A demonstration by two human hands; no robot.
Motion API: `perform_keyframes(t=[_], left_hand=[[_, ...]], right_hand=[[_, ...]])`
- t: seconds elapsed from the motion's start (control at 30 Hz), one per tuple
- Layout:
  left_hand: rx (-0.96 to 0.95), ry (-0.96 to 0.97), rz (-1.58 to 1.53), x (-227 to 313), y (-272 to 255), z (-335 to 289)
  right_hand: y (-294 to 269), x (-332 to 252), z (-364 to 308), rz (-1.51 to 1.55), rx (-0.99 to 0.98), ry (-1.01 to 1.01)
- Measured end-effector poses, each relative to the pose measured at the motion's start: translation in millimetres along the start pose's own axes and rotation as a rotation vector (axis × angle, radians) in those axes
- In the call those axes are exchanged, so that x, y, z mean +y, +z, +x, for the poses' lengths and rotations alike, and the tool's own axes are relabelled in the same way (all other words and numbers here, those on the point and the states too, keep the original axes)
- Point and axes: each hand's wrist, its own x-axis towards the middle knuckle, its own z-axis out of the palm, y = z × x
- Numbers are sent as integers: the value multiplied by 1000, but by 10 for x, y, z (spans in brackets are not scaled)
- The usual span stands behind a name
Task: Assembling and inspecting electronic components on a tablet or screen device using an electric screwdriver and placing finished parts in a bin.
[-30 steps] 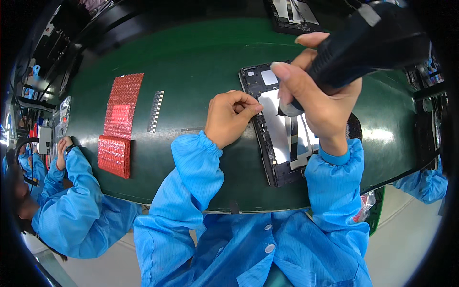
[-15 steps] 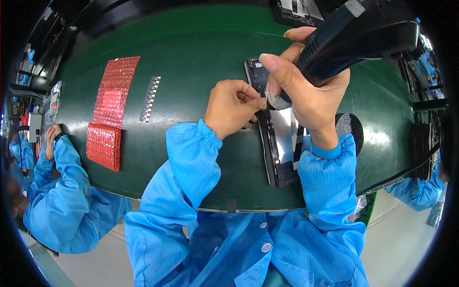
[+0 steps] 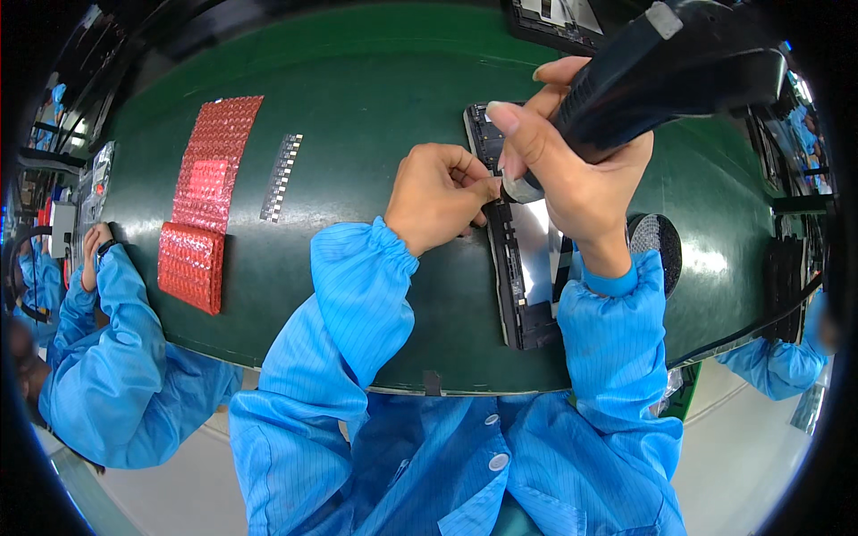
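My right hand (image 3: 585, 192) is wrapped round a bulky black handheld tool (image 3: 626, 89) with ribbed slots on its side; I cannot make out its exact kind. Its rounded grey end (image 3: 523, 188) points down over a long black device housing (image 3: 509, 295) with a silver plate in it. At the housing's left edge, my left hand (image 3: 438, 196) has thumb and forefinger pinched together, beside the tool's end. Whatever the left fingertips hold is too small to see. Part of the housing is hidden beneath my right hand and forearm.
Red bubble wrap (image 3: 204, 179) and a folded red bubble-wrap pouch (image 3: 190, 268) lie left on the green table (image 3: 357, 107). Beside them is a strip with light squares (image 3: 281, 179). A round black object (image 3: 654, 246) sits by my right forearm. A co-worker's sleeve (image 3: 125, 357) is at left.
Both hands and the tool hold nearly the same place over the housing. The view has shifted slightly.
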Motion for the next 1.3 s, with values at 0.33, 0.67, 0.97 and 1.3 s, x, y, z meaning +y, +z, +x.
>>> perform_keyframes(t=[0.33,0.67,0.97,1.3], left_hand=[[73,201,249,237,-664,-148],[62,413,791,16,-477,-301],[-83,167,361,-14,-419,-264],[-70,223,574,60,-348,-246]], right_hand=[[113,-81,-76,46,49,24],[-658,-520,36,-180,-8,-116],[-1590,-499,-504,-52,428,3],[-1673,-227,-588,-73,534,101]])
